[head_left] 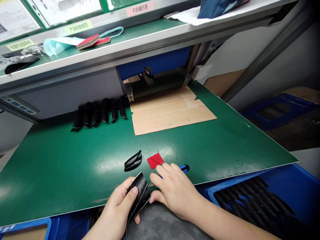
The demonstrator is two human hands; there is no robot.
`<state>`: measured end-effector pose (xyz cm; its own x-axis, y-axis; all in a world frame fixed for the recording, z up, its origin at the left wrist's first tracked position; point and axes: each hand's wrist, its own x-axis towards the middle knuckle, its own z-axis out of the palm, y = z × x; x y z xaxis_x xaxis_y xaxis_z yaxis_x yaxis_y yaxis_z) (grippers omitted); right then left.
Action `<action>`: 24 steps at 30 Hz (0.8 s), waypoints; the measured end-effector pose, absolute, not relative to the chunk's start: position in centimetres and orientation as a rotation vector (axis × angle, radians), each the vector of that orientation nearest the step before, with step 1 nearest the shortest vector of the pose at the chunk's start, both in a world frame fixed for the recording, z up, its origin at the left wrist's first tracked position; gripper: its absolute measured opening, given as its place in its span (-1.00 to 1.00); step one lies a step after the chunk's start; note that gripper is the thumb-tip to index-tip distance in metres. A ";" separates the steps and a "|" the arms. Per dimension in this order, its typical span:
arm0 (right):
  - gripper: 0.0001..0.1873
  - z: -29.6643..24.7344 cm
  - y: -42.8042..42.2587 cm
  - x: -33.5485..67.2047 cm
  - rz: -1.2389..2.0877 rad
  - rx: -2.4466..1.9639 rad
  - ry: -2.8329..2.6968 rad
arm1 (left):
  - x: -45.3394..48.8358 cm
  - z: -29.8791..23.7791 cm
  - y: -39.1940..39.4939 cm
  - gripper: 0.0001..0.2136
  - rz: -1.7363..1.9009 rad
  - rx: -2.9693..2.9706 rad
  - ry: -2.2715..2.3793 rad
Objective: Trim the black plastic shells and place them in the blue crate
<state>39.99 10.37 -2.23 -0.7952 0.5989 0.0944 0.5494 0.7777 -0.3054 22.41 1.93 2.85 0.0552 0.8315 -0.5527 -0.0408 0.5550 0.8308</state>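
My left hand (120, 203) is closed around several black curved plastic parts (139, 191), thumb pressed on the upper one. They sit just past the front edge of the green table. Beside them, my right hand (175, 190) is closed on a tool with a blue-and-black handle (185, 168), whose end sticks out behind the fingers. A thin tip reaches toward the plastic parts; the palm hides most of the tool, so its exact kind is unclear. On the table ahead lie glossy black ribbed pieces (133, 161) and a red square of abrasive-looking sheet (155, 160).
Black ribbed parts (100, 113) stand in a row along the back panel. Flattened cardboard (172, 115) lies beside them. A metal-edged shelf (140, 43) spans overhead. Blue bins, one holding black parts (255, 200), sit below the front edge. Dark crumbs dot the green tabletop (75, 166).
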 end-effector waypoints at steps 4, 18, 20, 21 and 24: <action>-0.50 -2.4 10.1 39.9 0.315 -0.905 -2.769 | 22.5 2.6 1.9 -0.70 0.784 0.712 1.361; -0.44 -2.6 10.7 39.6 0.536 -0.715 -2.910 | 23.0 1.6 1.3 -0.67 0.753 0.766 1.462; -0.41 -2.7 11.2 39.8 0.903 -0.616 -2.880 | 23.0 1.8 1.3 -0.66 0.754 0.774 1.460; -0.38 -2.8 11.6 40.0 1.143 -0.542 -2.824 | 23.0 1.9 1.4 -0.65 0.752 0.773 1.459; -0.20 -3.7 12.8 40.8 1.708 -0.411 -2.554 | 23.0 1.9 1.4 -0.61 0.741 0.738 1.470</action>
